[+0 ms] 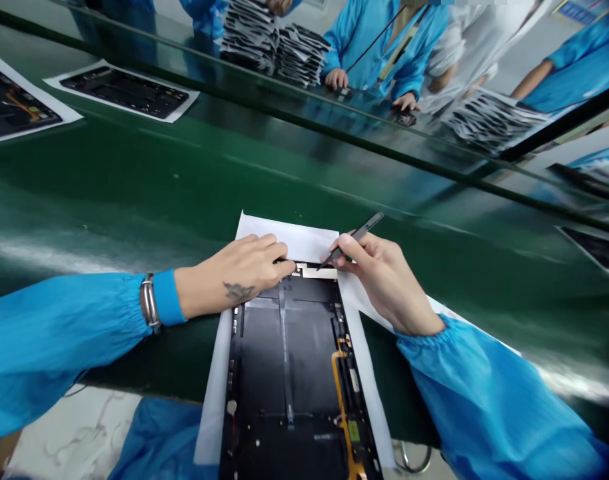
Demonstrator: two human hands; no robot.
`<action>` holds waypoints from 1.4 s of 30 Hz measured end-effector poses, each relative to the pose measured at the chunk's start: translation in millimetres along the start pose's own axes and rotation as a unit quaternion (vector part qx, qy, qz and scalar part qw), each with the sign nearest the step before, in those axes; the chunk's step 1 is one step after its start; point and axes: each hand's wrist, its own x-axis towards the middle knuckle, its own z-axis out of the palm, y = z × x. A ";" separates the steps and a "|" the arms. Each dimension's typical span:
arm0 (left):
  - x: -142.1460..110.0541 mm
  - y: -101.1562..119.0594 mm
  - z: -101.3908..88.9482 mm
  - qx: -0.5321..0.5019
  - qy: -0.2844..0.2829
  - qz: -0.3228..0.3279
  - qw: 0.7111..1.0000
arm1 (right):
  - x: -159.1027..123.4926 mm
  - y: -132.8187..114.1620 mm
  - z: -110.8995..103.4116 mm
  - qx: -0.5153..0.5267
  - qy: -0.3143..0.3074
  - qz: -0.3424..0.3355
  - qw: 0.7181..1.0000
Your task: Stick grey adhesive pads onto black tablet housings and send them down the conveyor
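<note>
A black tablet housing (309, 373) with an orange flex cable (338, 383) along its right side lies on white paper (294, 235) in front of me. My right hand (379, 273) pinches dark tweezers (357, 235), their tip at a pale strip (319, 273) on the housing's far edge. My left hand (249, 267) rests on the far left corner of the housing, fingers curled and pressed together near the strip's left end. Whatever sits under those fingertips is hidden.
Two more housings on paper lie at the left: one with orange cable (14, 103), another (129, 90) farther back. Beyond the green bench (149, 187) runs a raised glassy ledge (304, 123). Co-workers in blue sleeves (357, 40) work there beside stacks of sheets (249, 37).
</note>
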 end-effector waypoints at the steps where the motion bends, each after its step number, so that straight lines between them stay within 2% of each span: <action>1: 0.0 0.2 -0.7 0.000 -0.001 0.000 1.000 | 0.3 0.0 0.0 -0.005 0.000 -0.001 1.000; 24: -0.1 1.3 -3.9 -0.004 0.013 0.001 1.000 | 1.0 -0.7 0.8 -0.021 0.007 -0.004 1.000; 42: 1.8 2.6 -7.2 -0.014 -0.012 -0.009 1.000 | 0.5 -0.5 -0.1 -0.033 0.006 -0.009 0.999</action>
